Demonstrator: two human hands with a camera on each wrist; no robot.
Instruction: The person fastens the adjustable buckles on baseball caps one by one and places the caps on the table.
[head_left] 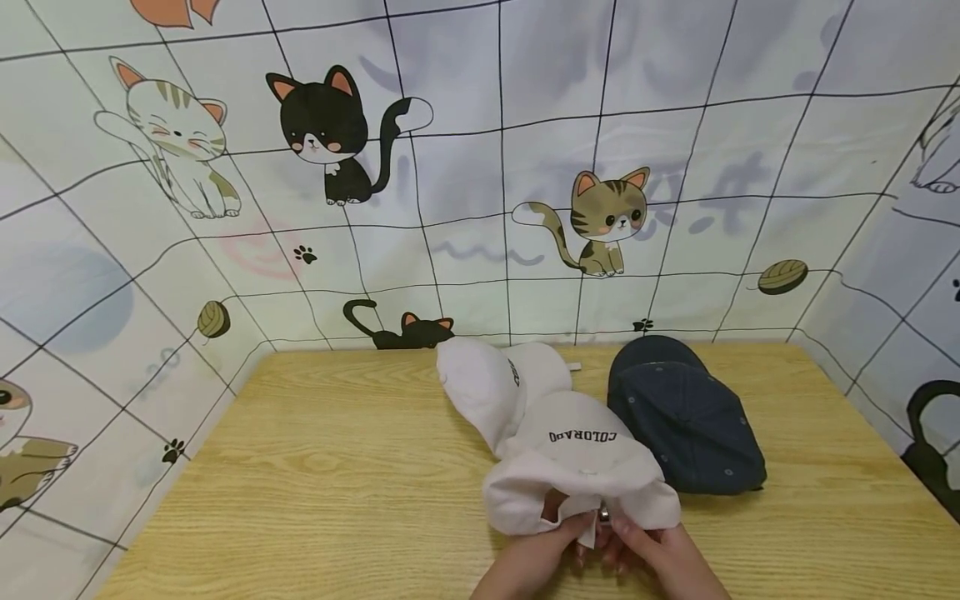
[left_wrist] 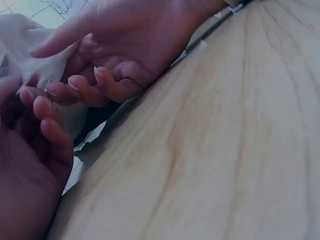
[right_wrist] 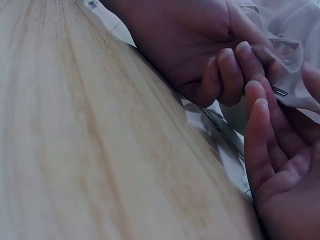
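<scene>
Partly, fingers [right_wrist: 258, 127] hide the buckle [right_wrist: 280, 91] on the COLORADO cap [head_left: 583, 458].

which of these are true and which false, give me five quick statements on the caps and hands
1. The left hand and right hand both hold the COLORADO cap. True.
2. In the head view, a dark blue cap lies to the right of the COLORADO cap. True.
3. The right hand is gripping the dark blue cap. False: it is at the COLORADO cap, and the dark blue cap lies unheld.
4. A second white cap lies partly behind the COLORADO cap. True.
5. The COLORADO cap is farther from the person than the second white cap. False: it is nearer.
</scene>
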